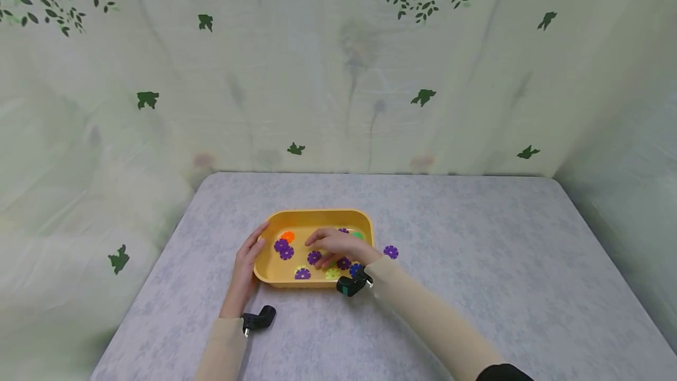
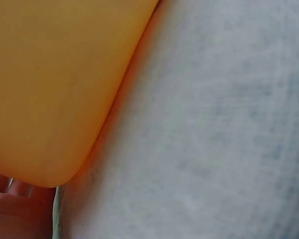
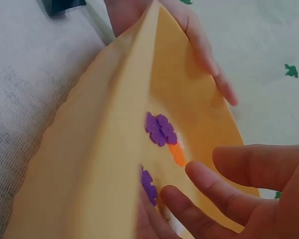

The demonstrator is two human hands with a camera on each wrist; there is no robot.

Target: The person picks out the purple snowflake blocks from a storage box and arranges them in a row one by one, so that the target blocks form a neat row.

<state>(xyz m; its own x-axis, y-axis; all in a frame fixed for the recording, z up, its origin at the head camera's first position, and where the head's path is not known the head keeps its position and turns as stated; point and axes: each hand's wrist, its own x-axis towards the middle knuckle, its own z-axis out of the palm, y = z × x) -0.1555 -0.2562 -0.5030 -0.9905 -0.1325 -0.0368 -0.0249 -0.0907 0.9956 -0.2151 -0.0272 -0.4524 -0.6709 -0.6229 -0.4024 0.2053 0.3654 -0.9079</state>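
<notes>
A yellow tray (image 1: 317, 284) holds several flower-shaped pieces. My left hand (image 1: 247, 260) holds its left end, thumb by the rim; in the right wrist view this hand (image 3: 189, 30) lies along the far wall. My right hand (image 1: 341, 244) hovers over the tray's inside with spread, slightly bent fingers (image 3: 229, 196), nothing seen between them. Near its fingertips lies a purple flower piece (image 1: 314, 257). Two overlapping purple pieces (image 1: 286, 252) lie beside an orange piece (image 1: 288, 236) at the left. Yellow (image 1: 332, 274) and blue (image 1: 355, 270) pieces lie near the front; the right hand partly hides others.
One loose purple flower piece (image 1: 391, 251) lies on the grey table (image 1: 476, 263), just right of the tray. A pale curtain (image 1: 328, 75) with leaf prints hangs behind the table. Each wrist bears a black camera (image 1: 259, 318).
</notes>
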